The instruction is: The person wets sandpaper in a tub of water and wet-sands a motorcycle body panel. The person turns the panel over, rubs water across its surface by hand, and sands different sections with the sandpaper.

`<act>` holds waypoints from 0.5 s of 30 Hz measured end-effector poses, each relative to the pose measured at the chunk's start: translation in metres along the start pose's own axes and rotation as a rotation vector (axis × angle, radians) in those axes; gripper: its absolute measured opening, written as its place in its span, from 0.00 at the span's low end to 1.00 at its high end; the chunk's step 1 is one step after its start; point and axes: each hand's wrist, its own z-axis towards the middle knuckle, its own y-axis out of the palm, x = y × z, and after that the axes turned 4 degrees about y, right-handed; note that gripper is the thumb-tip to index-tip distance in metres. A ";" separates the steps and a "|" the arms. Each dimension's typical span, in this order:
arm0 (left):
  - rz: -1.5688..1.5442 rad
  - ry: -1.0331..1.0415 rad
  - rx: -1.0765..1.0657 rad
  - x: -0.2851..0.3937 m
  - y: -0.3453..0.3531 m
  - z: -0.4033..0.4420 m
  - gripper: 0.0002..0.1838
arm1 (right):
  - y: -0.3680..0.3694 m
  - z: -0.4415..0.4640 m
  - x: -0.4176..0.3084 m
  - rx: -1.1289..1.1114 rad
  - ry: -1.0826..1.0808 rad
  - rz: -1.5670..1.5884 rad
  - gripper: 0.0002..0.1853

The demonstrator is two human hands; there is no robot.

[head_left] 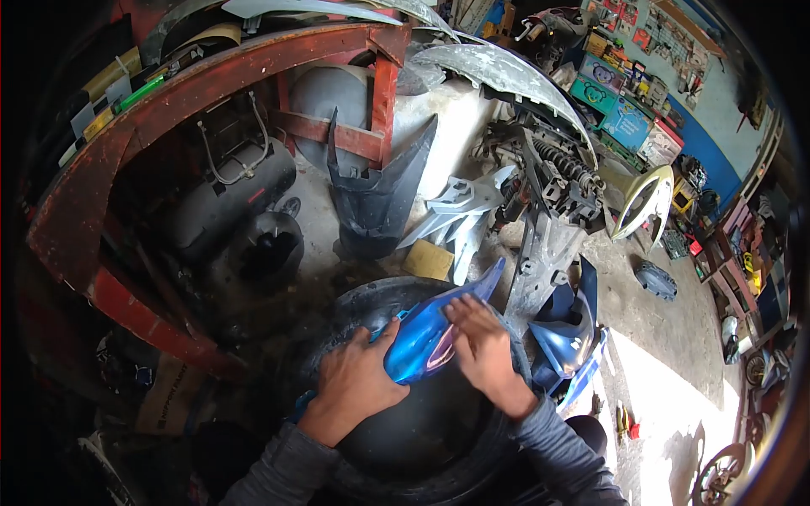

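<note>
A glossy blue motorcycle body panel with a pinkish patch is held above a wide black tub. Wrapped around its near left end is my left hand, thumb on top. My right hand presses on the panel's upper right side with its fingers bent and close together. Whatever may lie under those fingertips is hidden. The panel's pointed end tilts up and away to the right. Dark liquid seems to fill the tub's bottom.
Left of the tub stands a red frame over a black tank. Beyond the tub are a yellow sponge-like block, a black plastic fender and white panels. More blue panels lie to the right.
</note>
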 end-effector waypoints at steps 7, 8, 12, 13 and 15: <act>-0.029 -0.010 0.051 -0.005 0.003 0.004 0.49 | 0.007 -0.009 -0.003 0.007 -0.058 0.067 0.20; -0.042 -0.002 0.064 -0.005 0.005 0.002 0.49 | 0.009 -0.007 0.007 0.033 0.015 0.049 0.20; -0.021 -0.053 0.009 -0.003 -0.002 0.004 0.49 | 0.002 -0.032 -0.036 -0.056 -0.182 0.111 0.19; -0.018 -0.045 0.021 -0.004 0.000 0.004 0.48 | 0.002 -0.025 -0.027 -0.052 -0.192 0.095 0.18; -0.002 -0.013 0.011 -0.004 0.004 0.002 0.49 | 0.007 -0.004 -0.005 0.021 -0.063 0.086 0.15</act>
